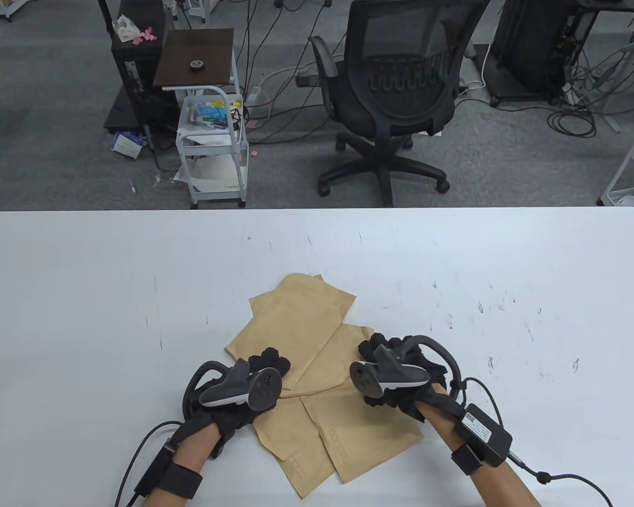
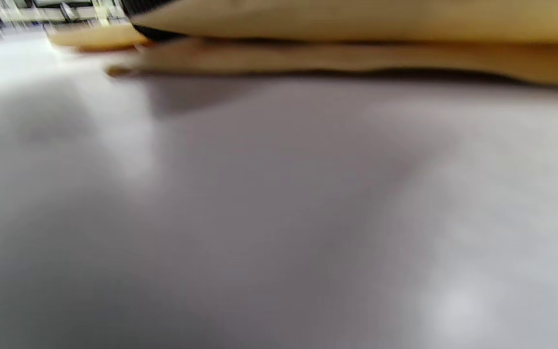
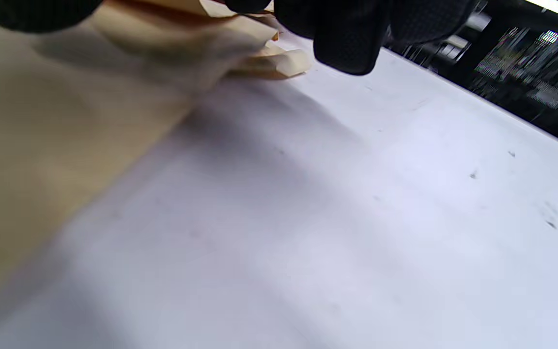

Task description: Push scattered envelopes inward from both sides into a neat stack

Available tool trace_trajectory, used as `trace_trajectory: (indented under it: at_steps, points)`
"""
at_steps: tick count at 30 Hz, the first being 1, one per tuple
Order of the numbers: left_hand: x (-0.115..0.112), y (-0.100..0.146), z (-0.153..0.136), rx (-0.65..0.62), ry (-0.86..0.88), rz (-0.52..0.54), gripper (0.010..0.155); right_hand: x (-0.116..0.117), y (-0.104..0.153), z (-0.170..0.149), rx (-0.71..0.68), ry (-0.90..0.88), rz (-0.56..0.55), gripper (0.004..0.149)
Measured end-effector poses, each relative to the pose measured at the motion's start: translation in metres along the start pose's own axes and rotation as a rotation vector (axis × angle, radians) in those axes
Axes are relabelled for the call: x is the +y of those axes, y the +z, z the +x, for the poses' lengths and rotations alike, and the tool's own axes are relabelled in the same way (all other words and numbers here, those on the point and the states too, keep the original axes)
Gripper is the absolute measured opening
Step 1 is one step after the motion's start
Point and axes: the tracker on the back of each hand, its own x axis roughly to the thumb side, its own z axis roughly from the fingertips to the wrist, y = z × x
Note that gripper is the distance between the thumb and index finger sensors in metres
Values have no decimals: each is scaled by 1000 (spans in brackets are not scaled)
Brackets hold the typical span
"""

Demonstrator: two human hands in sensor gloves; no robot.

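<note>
Tan kraft paper envelopes [image 1: 317, 369] lie fanned in a loose overlapping pile on the white tabletop [image 1: 84, 296], near its front edge, about centre. The pile's long axis runs away from me, near edge to far. Upper envelopes tilt up-right with a corner pointing to the far right; the two lower ones splay toward me, their corners pointing down and slightly right. Not squared at all.

The pile sits between my two hands. My left hand [image 1: 243, 391] is on the pile's left edge, my right hand [image 1: 396, 377] on its right edge, both about level with the pile's middle. So the paper lies inward from each set of fingers: right of my left ones, left of my right ones. Neither hand is clearly nearer; both look in contact with paper.

Left fingers [image 1: 269, 362] rest on top of the left envelope edge; curl is hidden by the tracker, so I cannot tell how spread they are. In the left wrist view I see only stacked envelope edges [image 2: 356, 53], blurry. Right fingers [image 3: 351, 43] hang just beside the envelope corners, loosely bent, gripping nothing.

My judgement: the next push goes inward along the short axis, and the splayed near envelopes need rotating into line.
</note>
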Motion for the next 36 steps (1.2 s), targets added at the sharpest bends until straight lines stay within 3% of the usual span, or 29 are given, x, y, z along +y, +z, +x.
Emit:
trace_trajectory:
  at_steps: [2,4,5,8,10,12,14,17,19,20,22,23,25,26,28,29,32,34,36]
  points:
    - [2,3,-12,-4,84,-10,86,-7,10,-10,-10,-142,52,106]
    - [-7,1,-23,44,216,-227,98,3,10,-6,-9,-130,94,111]
    - [-11,0,-25,53,233,-251,98,7,9,-3,-9,-99,99,112]
    - [-19,-5,-20,39,114,-229,92,25,-8,14,-9,77,60,111]
    - [-13,-5,-15,12,46,-112,83,23,-16,17,11,51,-22,108]
    - [-5,-6,-8,-4,-14,-29,70,16,-21,19,62,3,-171,104]
    - [0,-4,-5,13,-103,43,61,13,-23,18,87,101,-238,100]
    - [7,4,-5,17,-119,99,64,-1,-17,9,81,200,-330,86]
    - [12,7,-5,-49,23,-50,85,-15,-14,-3,102,113,-340,79]
    - [12,7,-3,-75,163,-166,95,-25,-14,-12,119,13,-333,77]
    - [6,5,8,-127,353,-215,105,-36,-21,-22,132,-144,-334,75]
    - [1,2,17,-174,359,-244,107,-39,-30,-25,129,-212,-294,75]
    - [-8,-3,35,-212,240,-299,111,-38,-49,-23,117,-259,-214,76]
    - [-14,-4,47,-204,94,-337,112,-35,-61,-21,117,-262,-178,78]
    - [-25,-8,61,-195,-78,-340,111,-25,-82,-14,111,-257,-70,78]
    - [-24,-7,60,-201,-81,-326,110,-17,-91,-9,125,-242,5,78]
    - [-26,-5,56,-191,30,-235,108,-8,-97,1,108,-171,50,77]
    - [-28,-6,56,-181,-2,-270,107,-19,-85,3,90,-107,-24,73]
    - [-30,-7,56,-184,-3,-274,103,-33,-75,-4,102,-92,34,64]
